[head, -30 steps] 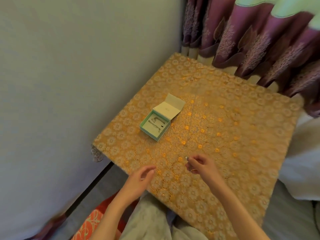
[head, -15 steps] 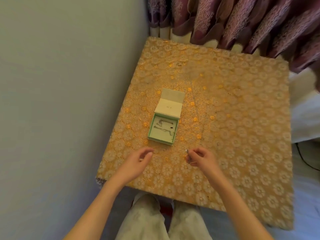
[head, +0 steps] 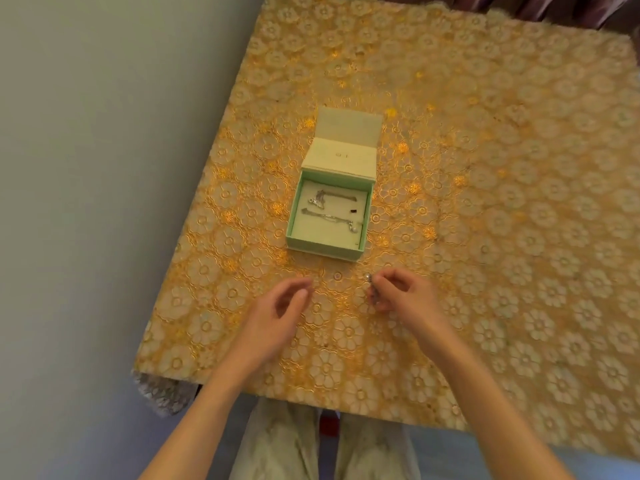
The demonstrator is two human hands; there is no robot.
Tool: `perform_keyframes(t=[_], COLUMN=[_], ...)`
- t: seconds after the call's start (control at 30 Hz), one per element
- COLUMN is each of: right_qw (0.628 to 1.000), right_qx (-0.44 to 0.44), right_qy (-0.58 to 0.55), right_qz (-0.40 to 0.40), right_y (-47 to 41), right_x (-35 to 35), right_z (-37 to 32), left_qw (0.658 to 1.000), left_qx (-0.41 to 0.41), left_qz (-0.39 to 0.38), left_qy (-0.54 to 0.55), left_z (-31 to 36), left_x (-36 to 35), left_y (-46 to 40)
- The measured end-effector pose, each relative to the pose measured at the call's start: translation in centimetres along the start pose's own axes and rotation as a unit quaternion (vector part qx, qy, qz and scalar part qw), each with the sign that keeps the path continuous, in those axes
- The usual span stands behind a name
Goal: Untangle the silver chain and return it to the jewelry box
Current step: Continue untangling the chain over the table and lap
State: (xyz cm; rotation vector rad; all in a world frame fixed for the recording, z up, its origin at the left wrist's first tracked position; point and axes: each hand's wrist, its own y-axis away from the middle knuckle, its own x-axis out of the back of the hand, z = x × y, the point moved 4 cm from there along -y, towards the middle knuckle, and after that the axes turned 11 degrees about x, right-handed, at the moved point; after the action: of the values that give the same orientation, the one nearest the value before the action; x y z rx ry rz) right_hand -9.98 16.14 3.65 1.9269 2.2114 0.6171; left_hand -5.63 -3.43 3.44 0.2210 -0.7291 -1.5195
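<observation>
A small mint-green jewelry box point(head: 325, 245) stands open on the table, its cream lid point(head: 341, 157) folded back. Thin silver chains point(head: 330, 206) lie on its pale insert. Just in front of the box, my right hand point(head: 401, 294) pinches a small silver piece point(head: 370, 279) between thumb and fingertips, close above the cloth. My left hand point(head: 277, 313) hovers to its left with fingers loosely curled and holds nothing.
A gold floral lace cloth point(head: 485, 202) covers the square table. A plain grey wall point(head: 104, 168) runs along the left edge. Purple curtains point(head: 588, 8) hang behind the far edge. My knees point(head: 325, 445) are under the near edge.
The view has swung to look straight down at the table, so the box appears nearer. Both hands have stayed in front of the box, the right still pinching the silver piece.
</observation>
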Motion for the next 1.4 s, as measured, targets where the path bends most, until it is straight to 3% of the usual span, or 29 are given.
perform_keyframes(t=[0.2,0.37,0.5,0.73,0.93,1.2,1.4], right_qw=[0.994,0.982,0.964,0.939,0.94,0.941,0.955], right_qx=[0.109,0.175,0.241,0.298,0.3,0.297,0.281], right_qy=[-0.004,0.068,0.101,0.168,0.159,0.163,0.089], right_qz=[-0.005,-0.005,0.05,0.04,0.032,-0.009,0.017], right_y=[-0.7,1.0,2.0,2.9,2.8,2.6,2.5], right_x=[-1.2,-2.5,-2.9,-4.0,-4.1,-4.3,-4.0], right_z=[1.5,2.4,3.4,3.8,3.9,3.9,4.0], left_qw=[0.986,0.971,0.952,0.921,0.916,0.943,0.97], left_qx=[-0.145,-0.202,-0.245,-0.3,-0.31,-0.257,-0.221], left_qz=[0.081,0.12,0.162,0.157,0.154,0.134,0.054], left_qy=[0.022,-0.044,-0.082,-0.192,-0.203,-0.166,-0.08], left_z=[-1.3,-2.7,-2.7,-2.5,-2.4,-2.6,-2.2], left_x=[-0.8,-1.6,-1.8,-2.7,-2.6,-2.1,-1.7], left_y=[-1.0,-0.9,-0.8,-0.9,-0.9,-0.9,-0.4])
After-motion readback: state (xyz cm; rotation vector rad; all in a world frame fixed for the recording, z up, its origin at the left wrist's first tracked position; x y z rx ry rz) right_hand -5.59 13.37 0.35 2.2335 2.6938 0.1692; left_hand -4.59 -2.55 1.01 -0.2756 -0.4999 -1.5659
